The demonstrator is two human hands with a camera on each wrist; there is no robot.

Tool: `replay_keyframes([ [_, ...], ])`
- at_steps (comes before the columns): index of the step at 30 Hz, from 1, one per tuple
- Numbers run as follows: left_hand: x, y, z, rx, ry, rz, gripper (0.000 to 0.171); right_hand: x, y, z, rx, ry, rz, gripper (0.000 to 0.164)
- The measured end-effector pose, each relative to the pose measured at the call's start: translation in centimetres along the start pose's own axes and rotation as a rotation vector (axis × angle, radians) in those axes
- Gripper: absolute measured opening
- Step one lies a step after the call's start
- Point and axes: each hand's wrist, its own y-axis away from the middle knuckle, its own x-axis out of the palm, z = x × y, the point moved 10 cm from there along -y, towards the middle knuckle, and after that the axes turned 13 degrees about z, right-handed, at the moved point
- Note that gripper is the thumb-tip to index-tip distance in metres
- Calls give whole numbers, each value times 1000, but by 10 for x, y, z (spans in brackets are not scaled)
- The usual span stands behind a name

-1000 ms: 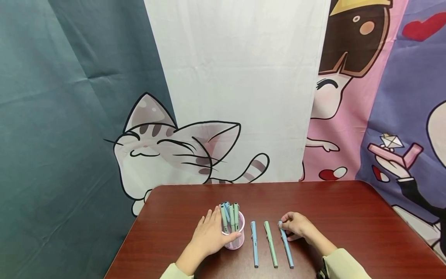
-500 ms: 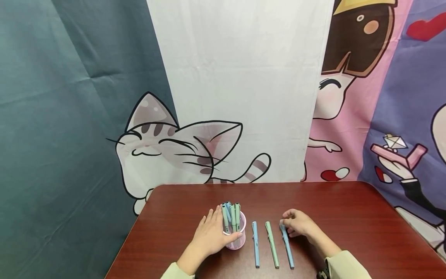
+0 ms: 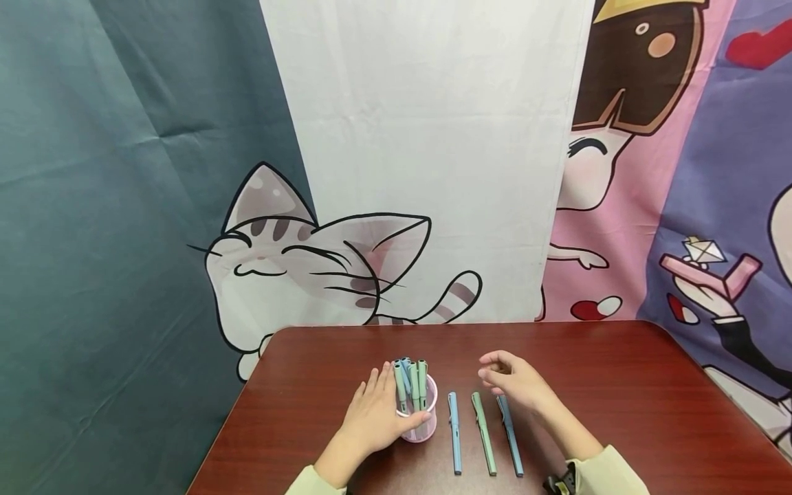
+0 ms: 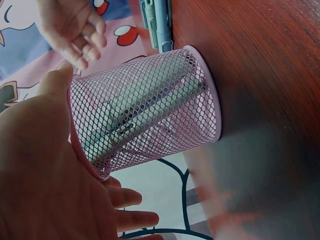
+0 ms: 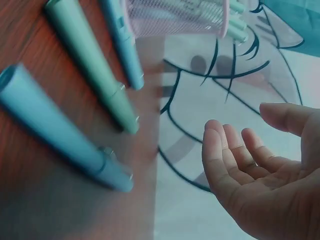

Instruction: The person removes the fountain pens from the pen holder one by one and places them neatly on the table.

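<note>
My left hand rests against the near left side of a pink mesh pen holder, fingers straight, thumb along the rim. Several green and blue pens stand in the holder, caps above the rim. To its right, three pens lie in a row on the table: a blue pen, a green pen and another blue pen. Just above the cap of the rightmost one hovers my right hand, loosely curved and holding nothing; its fingers are spread from the thumb in the right wrist view.
The dark red wooden table has rounded far corners. Right behind it hangs a cloth backdrop printed with a cartoon cat and other figures. A dark band circles the right wrist.
My right hand has let go of the rightmost blue pen and moved up and slightly left of it. That pen stays in line beside the others. The left hand keeps its place.
</note>
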Motion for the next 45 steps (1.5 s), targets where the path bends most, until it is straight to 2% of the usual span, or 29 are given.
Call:
replay_keyframes([
  [5,0,0,0,-3,-4,-3,119,11,-6,14,-36,-42,34,39],
  [15,0,0,-1,-7,-8,-1,119,27,-20,23,-53,-103,70,42],
  [21,0,0,-1,-9,-11,8,119,36,-26,25,-12,-132,52,40],
  [33,0,0,-1,-7,-27,3,118,53,-37,39,-82,-142,77,40],
  [37,0,-1,-1,-8,-28,1,118,57,-42,39,-81,-135,65,39],
  [45,0,0,-1,-4,-20,4,118,67,-49,34,-73,-198,46,40],
])
